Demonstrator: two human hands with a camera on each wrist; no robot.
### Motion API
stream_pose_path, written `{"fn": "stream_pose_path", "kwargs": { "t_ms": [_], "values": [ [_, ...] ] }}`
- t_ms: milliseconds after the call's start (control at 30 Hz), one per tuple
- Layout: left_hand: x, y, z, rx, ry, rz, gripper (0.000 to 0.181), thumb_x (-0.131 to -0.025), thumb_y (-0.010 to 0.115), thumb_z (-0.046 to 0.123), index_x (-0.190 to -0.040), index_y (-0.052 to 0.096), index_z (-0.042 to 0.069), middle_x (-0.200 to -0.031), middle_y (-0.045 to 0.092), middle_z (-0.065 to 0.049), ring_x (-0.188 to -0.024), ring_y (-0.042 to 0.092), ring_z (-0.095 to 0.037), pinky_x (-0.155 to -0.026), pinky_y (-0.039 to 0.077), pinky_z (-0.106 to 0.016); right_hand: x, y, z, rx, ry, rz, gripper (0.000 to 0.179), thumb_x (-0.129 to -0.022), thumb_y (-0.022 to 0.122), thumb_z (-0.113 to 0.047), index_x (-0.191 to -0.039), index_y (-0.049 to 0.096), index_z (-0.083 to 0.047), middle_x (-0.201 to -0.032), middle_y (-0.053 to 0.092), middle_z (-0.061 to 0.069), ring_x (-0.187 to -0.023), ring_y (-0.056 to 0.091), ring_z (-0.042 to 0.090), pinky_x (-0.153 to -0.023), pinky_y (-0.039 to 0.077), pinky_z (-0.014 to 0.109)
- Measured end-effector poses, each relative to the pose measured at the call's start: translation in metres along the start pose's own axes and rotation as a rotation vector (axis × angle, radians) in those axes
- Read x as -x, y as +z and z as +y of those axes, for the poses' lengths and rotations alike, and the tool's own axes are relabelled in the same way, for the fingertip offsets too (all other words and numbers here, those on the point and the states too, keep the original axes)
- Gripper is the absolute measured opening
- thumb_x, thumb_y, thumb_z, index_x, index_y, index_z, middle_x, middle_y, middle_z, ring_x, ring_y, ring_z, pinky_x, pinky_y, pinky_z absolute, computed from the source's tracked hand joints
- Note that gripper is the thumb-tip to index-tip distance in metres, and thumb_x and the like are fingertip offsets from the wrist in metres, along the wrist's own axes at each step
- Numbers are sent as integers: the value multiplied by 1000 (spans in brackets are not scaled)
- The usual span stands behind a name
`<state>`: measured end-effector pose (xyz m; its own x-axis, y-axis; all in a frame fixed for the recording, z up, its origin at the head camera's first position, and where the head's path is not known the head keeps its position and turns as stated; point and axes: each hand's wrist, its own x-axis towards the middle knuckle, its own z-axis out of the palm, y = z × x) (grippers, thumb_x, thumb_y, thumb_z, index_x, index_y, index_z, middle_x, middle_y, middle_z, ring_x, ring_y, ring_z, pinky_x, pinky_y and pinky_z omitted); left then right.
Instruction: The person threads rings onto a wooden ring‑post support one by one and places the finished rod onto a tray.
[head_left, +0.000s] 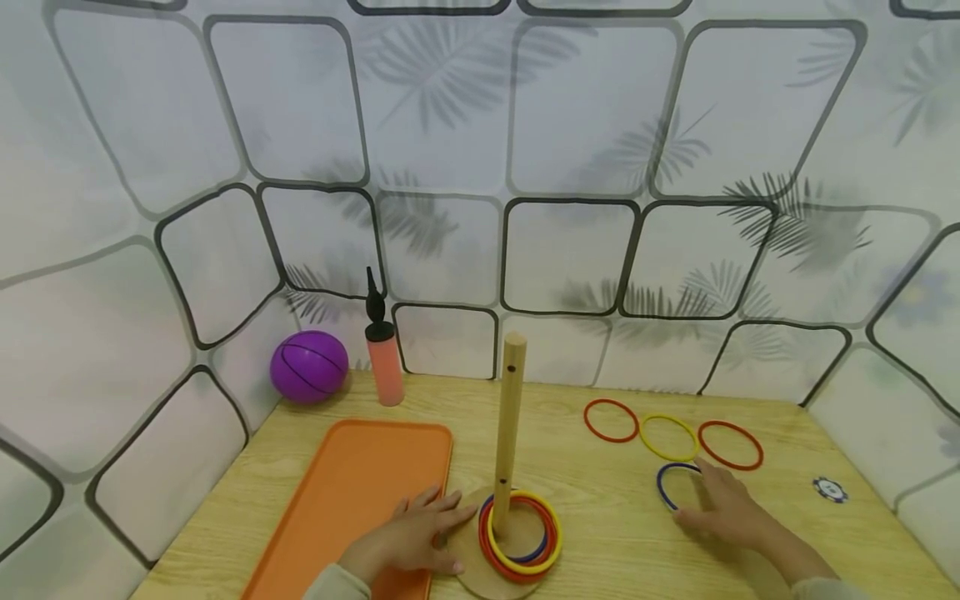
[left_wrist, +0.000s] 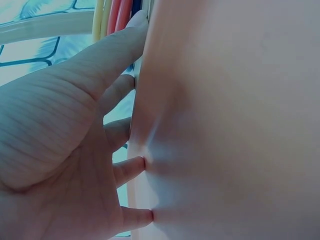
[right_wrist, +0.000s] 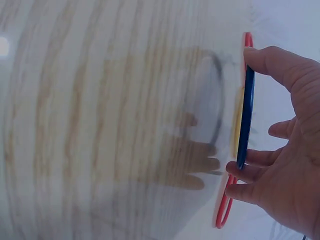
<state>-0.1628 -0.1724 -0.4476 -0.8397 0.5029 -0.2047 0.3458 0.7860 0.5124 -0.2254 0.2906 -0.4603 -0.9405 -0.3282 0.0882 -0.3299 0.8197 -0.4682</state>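
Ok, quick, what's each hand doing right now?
Left hand: open, fingers touching the round wooden base.
Right hand: closed on the blue ring, between thumb and fingers.

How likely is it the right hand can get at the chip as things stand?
Probably yes: only bare table separates the right hand from the chip, though the blue ring it holds may need releasing first.

Pale walls (head_left: 577,117) (leaf-printed, in greys) rise behind a wood-grain tabletop (head_left: 607,533).
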Motion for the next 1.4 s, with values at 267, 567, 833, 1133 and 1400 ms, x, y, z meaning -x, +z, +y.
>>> {"fn": "stream_pose_path", "kwargs": {
  "t_ms": [267, 567, 833, 1133, 1400],
  "values": [
    [0, 0, 1, -6, 9, 6, 70, -80, 72, 44, -142, 45, 28, -150, 35, -13, -137, 19, -46, -101, 12, -70, -1, -13, -10, 50, -44, 56, 88, -78, 76, -32, -133, 32, 20, -124, 42, 44, -112, 39, 59, -83, 37, 67],
    [1, 2, -2, -1, 20, 5, 70, -80, 72, 42, -142, 45, 26, -149, 35, -15, -137, 19, -46, -100, 13, -71, -1, -31, -36, 19, -107, 141, 81, -80, 75, -30, -136, 36, 12, -129, 44, 35, -116, 37, 55, -83, 34, 70],
    [1, 1, -2, -2, 16, 1, 70, -80, 72, 42, -142, 45, 26, -149, 35, -15, -137, 19, -46, -100, 14, -71, -5, -53, -70, 9, -247, 292, 73, -75, 79, -20, -133, 43, 6, -126, 48, 26, -112, 42, 46, -77, 39, 64],
    [1, -1, 1, 13, 18, -4, 69, -80, 72, 41, -142, 46, 24, -149, 35, -15, -137, 19, -46, -99, 13, -71, -10, -84, -104, 43, -370, 320, 74, -77, 77, -17, -138, 41, 3, -132, 44, 22, -116, 40, 40, -78, 39, 60],
    [-2, 3, -4, -4, 18, 1, 69, -80, 72, 44, -142, 45, 28, -149, 35, -14, -138, 18, -45, -99, 13, -71, -14, -103, -132, 58, -437, 328, 74, -80, 75, -17, -143, 38, -2, -136, 42, 21, -118, 38, 40, -79, 38, 59]
  ]
}}
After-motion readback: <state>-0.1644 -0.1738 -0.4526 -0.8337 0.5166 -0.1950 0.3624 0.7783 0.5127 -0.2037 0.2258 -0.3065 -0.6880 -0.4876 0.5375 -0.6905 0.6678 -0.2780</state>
